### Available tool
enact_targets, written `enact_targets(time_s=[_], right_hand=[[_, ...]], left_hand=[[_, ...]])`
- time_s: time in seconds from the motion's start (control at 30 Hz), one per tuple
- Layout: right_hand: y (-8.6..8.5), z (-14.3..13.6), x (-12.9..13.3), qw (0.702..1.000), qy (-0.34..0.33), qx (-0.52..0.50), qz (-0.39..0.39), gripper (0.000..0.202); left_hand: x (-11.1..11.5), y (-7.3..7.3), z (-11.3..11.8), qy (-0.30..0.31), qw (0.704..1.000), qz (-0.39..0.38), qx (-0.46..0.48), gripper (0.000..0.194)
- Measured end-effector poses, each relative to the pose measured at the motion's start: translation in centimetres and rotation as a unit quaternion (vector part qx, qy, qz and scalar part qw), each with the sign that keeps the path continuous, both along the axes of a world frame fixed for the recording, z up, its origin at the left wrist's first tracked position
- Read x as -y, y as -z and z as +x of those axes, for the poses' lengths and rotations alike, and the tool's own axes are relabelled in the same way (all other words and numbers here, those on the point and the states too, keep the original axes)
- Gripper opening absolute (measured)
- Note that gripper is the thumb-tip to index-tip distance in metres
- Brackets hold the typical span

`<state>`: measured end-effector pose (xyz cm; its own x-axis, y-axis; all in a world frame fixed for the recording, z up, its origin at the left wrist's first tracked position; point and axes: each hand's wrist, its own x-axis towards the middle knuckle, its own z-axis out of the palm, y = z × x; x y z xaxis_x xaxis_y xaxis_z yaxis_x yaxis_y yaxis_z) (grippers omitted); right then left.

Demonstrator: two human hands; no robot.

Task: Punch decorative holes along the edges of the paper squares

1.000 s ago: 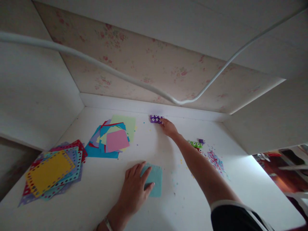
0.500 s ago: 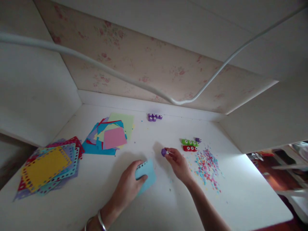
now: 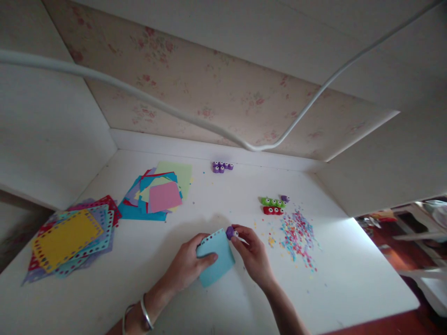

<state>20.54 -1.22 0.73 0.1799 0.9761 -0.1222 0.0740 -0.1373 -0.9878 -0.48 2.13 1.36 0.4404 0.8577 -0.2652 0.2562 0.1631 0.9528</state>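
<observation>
The left hand grips blue paper; the right hand pinches a purple punch. The paper's free corner could buckle if pushed.

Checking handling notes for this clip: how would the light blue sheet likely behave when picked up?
The light blue sheet is probably light, since it looks thin. It may be fairly stiff, as it looks nearly flat with the left hand gripping one side. It might tear easiest along the row of holes at one edge.
</observation>
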Motion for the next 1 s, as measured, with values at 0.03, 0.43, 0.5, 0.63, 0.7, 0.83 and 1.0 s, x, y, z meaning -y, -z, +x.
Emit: enact_targets(time_s=[0.03, 0.43, 0.5, 0.63, 0.7, 0.83, 1.0], right_hand=[[0.0, -0.1, -0.1, 1.0, 0.0, 0.005, -0.001, 0.025], [-0.2, -0.9, -0.4, 1.0, 0.008, 0.028, 0.008, 0.026], [-0.2, -1.0, -0.3, 0.999, 0.009, 0.034, 0.012, 0.026], [-0.3, -1.0, -0.3, 0.998, 0.005, 0.055, 0.024, 0.024], [-0.4, -1.0, -0.2, 0.997, 0.003, 0.077, 0.03, 0.023], [-0.4, -1.0, -0.1, 0.994, -0.002, 0.102, 0.034, 0.023], [-0.2, -1.1, -0.1, 0.994, -0.003, 0.106, 0.034, 0.022]], left_hand=[[0.0, 0.0, 0.0, 0.004, 1.0, 0.003, -0.001, 0.036], [-0.1, 0.0, -0.1, 0.01, 1.0, -0.004, 0.002, 0.033], [0.0, 0.0, -0.1, 0.012, 1.0, -0.003, 0.002, 0.033], [-0.1, 0.0, -0.1, 0.011, 1.0, -0.004, -0.002, 0.035], [-0.1, 0.0, -0.1, 0.01, 1.0, -0.004, -0.005, 0.036], [-0.1, -0.2, 0.0, 0.015, 1.0, 0.001, -0.012, 0.035], [0.0, -0.2, 0.0, 0.024, 1.0, 0.007, -0.013, 0.036]])
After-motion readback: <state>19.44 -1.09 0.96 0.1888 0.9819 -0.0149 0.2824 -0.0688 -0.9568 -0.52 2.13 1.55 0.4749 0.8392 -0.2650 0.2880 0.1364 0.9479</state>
